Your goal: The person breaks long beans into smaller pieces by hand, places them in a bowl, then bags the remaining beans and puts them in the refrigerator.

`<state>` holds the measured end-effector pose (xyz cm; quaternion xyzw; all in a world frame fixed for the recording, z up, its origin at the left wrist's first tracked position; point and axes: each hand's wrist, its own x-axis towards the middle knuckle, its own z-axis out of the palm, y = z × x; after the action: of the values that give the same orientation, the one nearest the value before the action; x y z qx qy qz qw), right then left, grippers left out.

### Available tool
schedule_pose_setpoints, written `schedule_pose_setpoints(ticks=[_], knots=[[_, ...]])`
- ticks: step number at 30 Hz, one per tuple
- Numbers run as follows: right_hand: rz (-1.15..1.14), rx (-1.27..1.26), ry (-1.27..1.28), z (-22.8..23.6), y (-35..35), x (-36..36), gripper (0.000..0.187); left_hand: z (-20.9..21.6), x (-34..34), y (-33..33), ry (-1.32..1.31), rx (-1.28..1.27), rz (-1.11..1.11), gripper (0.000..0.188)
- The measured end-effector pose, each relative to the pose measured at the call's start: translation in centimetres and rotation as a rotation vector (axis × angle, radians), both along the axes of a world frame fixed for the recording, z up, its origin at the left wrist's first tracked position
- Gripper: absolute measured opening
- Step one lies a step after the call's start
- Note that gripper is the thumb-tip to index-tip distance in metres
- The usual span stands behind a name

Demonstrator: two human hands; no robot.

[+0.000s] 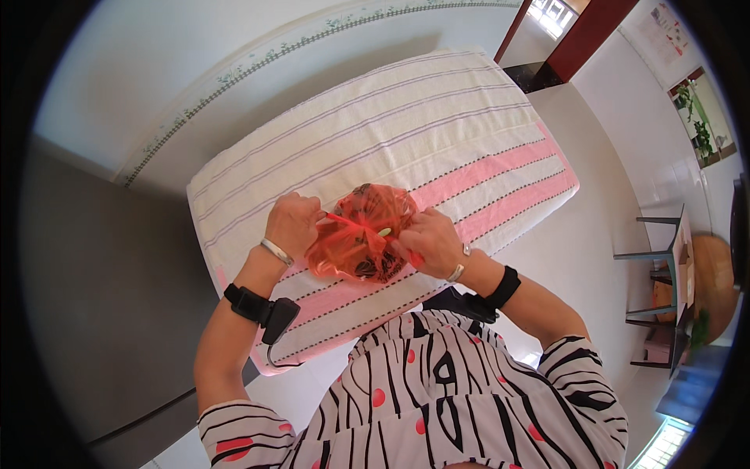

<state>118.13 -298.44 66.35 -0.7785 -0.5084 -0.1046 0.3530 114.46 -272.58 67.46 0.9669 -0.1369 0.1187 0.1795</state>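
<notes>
A red, see-through plastic bag [349, 254] with dark printing rests on the towel-covered table in front of me. Its contents show only as dark and greenish shapes through the film. My left hand [294, 224] is closed on a twisted handle at the bag's left side. On the other side, my right hand [431, 241] grips the opposite handle, fingers curled round the red plastic. Between the hands the handles are pulled taut and meet over the bag's middle, where a pale green bit shows.
Striped towels [336, 125], one cream and one pink and white, cover the table. A dark grey cabinet-like surface [109, 297] stands at left, a wall [195, 62] behind. At far right are a metal-legged stand [664, 258] and a round wooden board [712, 289].
</notes>
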Motion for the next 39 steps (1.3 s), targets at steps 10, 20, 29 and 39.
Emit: schedule_pose_setpoints(ticks=[10,20,29,39], knots=[[-0.059,0.063,0.503,-0.3,-4.6,-1.1,0.021,1.6,-2.1,-2.1,0.335,-0.774,0.015,0.016],[-0.059,0.462,1.489,1.8,-1.9,-1.4,0.03,1.6,-1.8,-7.3,0.606,-1.785,-0.069,0.019],[-0.142,0.458,1.406,1.6,-0.7,-0.2,0.033,1.2,-2.2,-9.2,0.331,-0.94,-0.036,0.019],[-0.171,0.404,1.38,1.6,-0.4,0.3,0.035,2.7,-1.9,-9.6,0.203,-0.641,-0.111,0.008]])
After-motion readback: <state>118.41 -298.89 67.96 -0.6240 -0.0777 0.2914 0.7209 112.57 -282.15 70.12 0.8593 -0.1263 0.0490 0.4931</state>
